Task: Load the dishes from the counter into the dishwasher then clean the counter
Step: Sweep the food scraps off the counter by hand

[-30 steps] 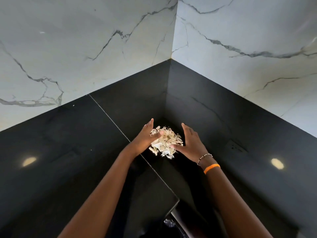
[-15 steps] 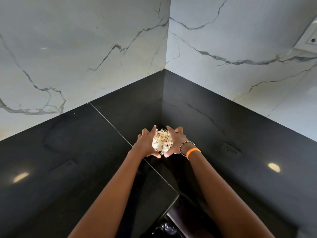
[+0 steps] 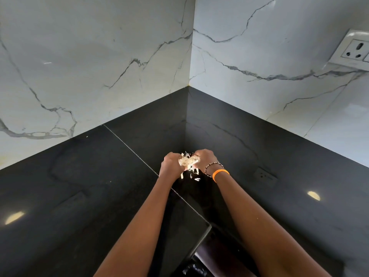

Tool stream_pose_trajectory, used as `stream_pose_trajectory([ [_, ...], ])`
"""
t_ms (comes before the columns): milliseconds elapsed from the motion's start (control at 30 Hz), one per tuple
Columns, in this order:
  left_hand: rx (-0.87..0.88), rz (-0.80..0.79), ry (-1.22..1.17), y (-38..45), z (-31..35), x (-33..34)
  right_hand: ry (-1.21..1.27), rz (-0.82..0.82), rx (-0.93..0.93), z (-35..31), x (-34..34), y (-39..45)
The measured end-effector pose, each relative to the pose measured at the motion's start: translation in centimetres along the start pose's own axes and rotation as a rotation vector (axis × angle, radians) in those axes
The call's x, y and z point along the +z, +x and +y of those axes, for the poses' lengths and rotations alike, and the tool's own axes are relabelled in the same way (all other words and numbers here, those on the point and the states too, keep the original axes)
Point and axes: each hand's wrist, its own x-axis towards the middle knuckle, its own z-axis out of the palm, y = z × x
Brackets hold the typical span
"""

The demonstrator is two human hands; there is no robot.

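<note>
Your left hand (image 3: 171, 163) and right hand (image 3: 204, 159), apart a second ago, now clutch the scraps (image 3: 187, 161) between curled fingers above the black tabletop (image 3: 83, 186), a few bits falling, so counter cleaning is underway.

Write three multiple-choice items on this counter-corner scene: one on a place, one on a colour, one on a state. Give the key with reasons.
1. Where are the scraps?
A. between both hands
B. in a bowl
C. on the wall socket

2. What colour is the plain band on the right wrist?
A. green
B. orange
C. white

3. How is the left hand?
A. flat on the counter
B. out of view
C. curled on the scraps

Key: 1 A, the left hand and right hand press the clump from both sides over the black counter. 2 B, it shows orange beside a beaded bracelet. 3 C, its fingers wrap the clump, while a few bits lie loose below.
</note>
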Motion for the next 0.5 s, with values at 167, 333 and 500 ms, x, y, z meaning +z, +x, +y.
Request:
stream_pose_trajectory([
  [167, -0.066, 0.010, -0.113, 0.5, 1.0, -0.8, 0.108, 0.052, 0.083, -0.1, -1.4, -0.1],
  [333, -0.039, 0.034, -0.177, 0.7, 2.3, -1.6, 0.222, 0.103, 0.164, 0.1, -2.3, -0.2],
  [500, -0.050, 0.060, -0.278, 0.4, 2.9, -1.9, 0.355, 0.127, 0.216, -0.1, -3.0, -1.2],
])
